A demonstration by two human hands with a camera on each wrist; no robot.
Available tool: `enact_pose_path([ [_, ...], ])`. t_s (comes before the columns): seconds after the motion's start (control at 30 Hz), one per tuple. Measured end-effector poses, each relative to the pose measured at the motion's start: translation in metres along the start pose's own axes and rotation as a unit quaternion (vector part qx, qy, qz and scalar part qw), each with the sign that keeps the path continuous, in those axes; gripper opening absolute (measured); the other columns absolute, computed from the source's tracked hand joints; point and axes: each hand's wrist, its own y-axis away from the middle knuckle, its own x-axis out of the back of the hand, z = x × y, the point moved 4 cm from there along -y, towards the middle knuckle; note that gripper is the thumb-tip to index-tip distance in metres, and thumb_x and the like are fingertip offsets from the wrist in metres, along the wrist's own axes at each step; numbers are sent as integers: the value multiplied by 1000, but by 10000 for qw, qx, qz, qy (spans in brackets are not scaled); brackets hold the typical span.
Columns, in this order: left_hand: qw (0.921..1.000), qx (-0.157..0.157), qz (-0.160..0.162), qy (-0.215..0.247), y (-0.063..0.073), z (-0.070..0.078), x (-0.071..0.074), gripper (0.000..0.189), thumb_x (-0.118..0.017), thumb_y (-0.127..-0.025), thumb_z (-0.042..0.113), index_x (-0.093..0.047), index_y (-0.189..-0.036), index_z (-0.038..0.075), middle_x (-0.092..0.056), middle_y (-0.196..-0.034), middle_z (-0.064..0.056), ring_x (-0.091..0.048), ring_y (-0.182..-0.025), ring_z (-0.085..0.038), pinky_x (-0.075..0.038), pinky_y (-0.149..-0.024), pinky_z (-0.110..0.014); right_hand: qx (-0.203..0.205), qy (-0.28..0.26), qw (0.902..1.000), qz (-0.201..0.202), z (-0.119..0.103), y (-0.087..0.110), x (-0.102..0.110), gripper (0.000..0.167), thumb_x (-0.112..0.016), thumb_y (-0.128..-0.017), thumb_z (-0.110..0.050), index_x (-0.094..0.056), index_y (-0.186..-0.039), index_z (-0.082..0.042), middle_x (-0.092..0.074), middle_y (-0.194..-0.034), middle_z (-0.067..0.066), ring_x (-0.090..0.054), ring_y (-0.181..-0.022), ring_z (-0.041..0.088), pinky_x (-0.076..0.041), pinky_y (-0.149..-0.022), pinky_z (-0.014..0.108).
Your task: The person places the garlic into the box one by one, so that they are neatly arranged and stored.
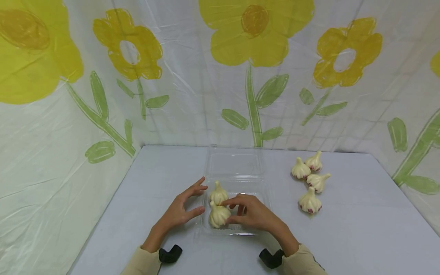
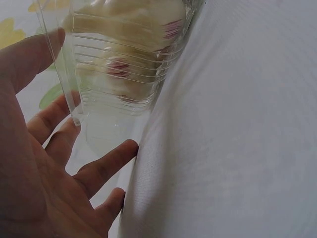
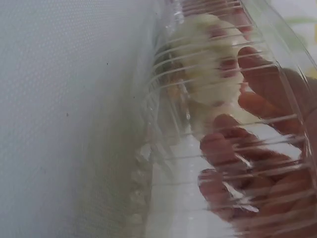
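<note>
A clear plastic clamshell box (image 1: 238,232) stands open on the table, its lid folded back. Inside, along its left side, sit two garlic bulbs, a rear bulb (image 1: 219,194) and a front bulb (image 1: 218,216). My right hand (image 1: 253,213) reaches into the box and pinches the front bulb from its right side, thumb low and index finger near its top; the box wall covers these fingers in the right wrist view. Outside the box's left wall is my left hand (image 1: 183,205), fingers spread and fingertips right at the rim (image 2: 59,74), holding nothing.
A loose group of several garlic bulbs (image 1: 317,182) lies on the table to the right of the box. The box's lid (image 1: 235,162) lies toward the back. A white sheet with painted yellow flowers (image 1: 192,95) hangs behind the table (image 1: 158,164).
</note>
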Motion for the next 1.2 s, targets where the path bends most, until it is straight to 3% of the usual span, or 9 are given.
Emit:
enact_pose_path([
  [0.43, 10000, -17, 16, -7, 0, -2, -1, 58, -75, -90, 19, -55, -144, 8, -33, -166, -15, -61, -129, -30, -43, -109, -61, -74, 229, 9973, 691, 3, 17, 21, 37, -79, -89, -22, -72, -124, -10, -74, -102, 9, -62, -79, 3, -56, -72, 28],
  [0.8, 10000, -26, 34, -61, 1, -1, -1, 56, -74, -91, 19, -55, -143, 8, -33, -166, -16, -62, -128, -31, -43, -108, -63, -148, 191, 9924, 1209, 3, 28, 43, 34, -80, -88, -21, -74, -122, -20, -74, -101, 7, -63, -78, 3, -55, -73, 26],
  [1.2, 9999, 96, 53, -50, 0, -2, 0, 56, -74, -91, 20, -55, -143, 10, -33, -167, -10, -61, -131, -26, -41, -109, -64, -269, 497, 9832, 1738, 11, 41, 72, 34, -81, -87, -17, -75, -120, -19, -75, -100, -5, -62, -77, 3, -55, -71, 24],
])
